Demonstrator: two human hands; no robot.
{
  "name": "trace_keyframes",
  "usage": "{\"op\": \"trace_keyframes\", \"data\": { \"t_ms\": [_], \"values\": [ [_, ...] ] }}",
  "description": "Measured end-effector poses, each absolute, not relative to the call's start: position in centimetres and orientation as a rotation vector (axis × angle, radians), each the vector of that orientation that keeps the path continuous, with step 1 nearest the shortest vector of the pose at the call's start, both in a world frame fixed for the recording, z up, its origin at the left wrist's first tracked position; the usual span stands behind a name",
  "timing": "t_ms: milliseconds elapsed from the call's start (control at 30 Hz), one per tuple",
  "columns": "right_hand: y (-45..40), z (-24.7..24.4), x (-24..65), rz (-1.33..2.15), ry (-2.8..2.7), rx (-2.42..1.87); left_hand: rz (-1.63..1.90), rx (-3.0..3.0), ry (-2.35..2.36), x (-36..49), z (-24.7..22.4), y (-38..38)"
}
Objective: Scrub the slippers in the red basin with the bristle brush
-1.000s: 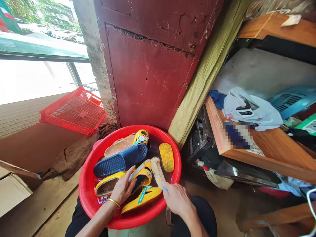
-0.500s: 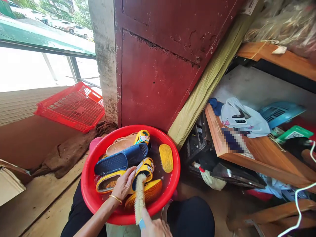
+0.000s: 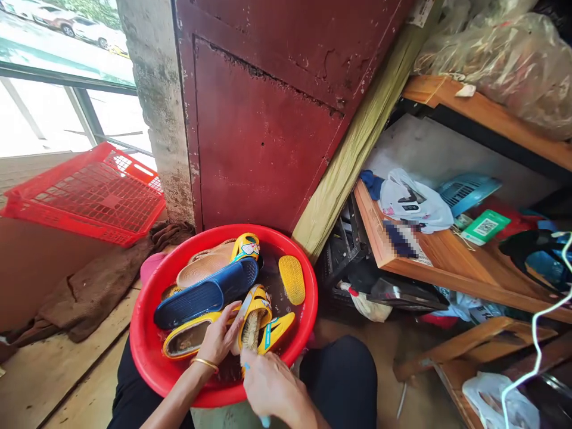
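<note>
A red basin (image 3: 154, 372) between my knees holds water and several slippers. My left hand (image 3: 218, 338) grips a yellow slipper (image 3: 259, 301) with a cartoon figure on its strap. In my right hand (image 3: 270, 384) is a scrub brush (image 3: 251, 330), its bristles inside that slipper. Left of it lies another yellow slipper (image 3: 190, 338); a blue slipper (image 3: 208, 293) and a tan one (image 3: 205, 265) rest behind. A small yellow sole (image 3: 292, 280) leans at the basin's right side. One more yellow slipper (image 3: 279, 332) with a teal strip is beside the brush.
A red crate (image 3: 109, 199) stands at the left, near brown cloth (image 3: 96, 286). Behind the basin is a dark red door (image 3: 268, 143). On the right, a wooden shelf (image 3: 465, 268) holds a white bag (image 3: 415, 202); a white cable (image 3: 536, 351) hangs in front.
My right hand has moved up and the brush has gone deeper into the yellow slipper. The yellow slipper at the right has turned over. The view has shifted to the right.
</note>
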State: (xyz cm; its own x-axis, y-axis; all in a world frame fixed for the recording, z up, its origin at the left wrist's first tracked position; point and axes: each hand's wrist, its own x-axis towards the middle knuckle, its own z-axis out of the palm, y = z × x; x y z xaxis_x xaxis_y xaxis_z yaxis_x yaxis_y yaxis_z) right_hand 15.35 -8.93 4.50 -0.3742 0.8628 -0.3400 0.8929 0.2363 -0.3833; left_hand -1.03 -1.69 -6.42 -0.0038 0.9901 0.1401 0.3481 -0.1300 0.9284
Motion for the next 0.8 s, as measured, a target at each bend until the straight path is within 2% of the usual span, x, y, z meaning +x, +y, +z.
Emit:
{"op": "trace_keyframes", "data": {
  "t_ms": [167,400,567,667,800],
  "values": [
    [-12.4,6.1,16.2,-0.647,2.29,1.684,1.154,1.471,1.464,-1.3,-7.0,-1.3],
    [-6.4,4.7,16.7,-0.817,2.372,1.726,1.08,1.57,1.438,-0.8,-6.9,-1.1],
    [-9.7,5.3,17.7,-0.882,2.4,1.621,1.04,1.612,1.462,-1.2,-7.2,-1.0],
    [-11.2,7.8,21.0,-1.068,2.371,1.647,0.999,1.641,1.509,-1.3,-7.6,-0.7],
    [-9.2,10.6,26.3,-1.556,2.196,1.597,0.903,1.773,1.593,-0.6,-9.2,-0.5]
  ]
}}
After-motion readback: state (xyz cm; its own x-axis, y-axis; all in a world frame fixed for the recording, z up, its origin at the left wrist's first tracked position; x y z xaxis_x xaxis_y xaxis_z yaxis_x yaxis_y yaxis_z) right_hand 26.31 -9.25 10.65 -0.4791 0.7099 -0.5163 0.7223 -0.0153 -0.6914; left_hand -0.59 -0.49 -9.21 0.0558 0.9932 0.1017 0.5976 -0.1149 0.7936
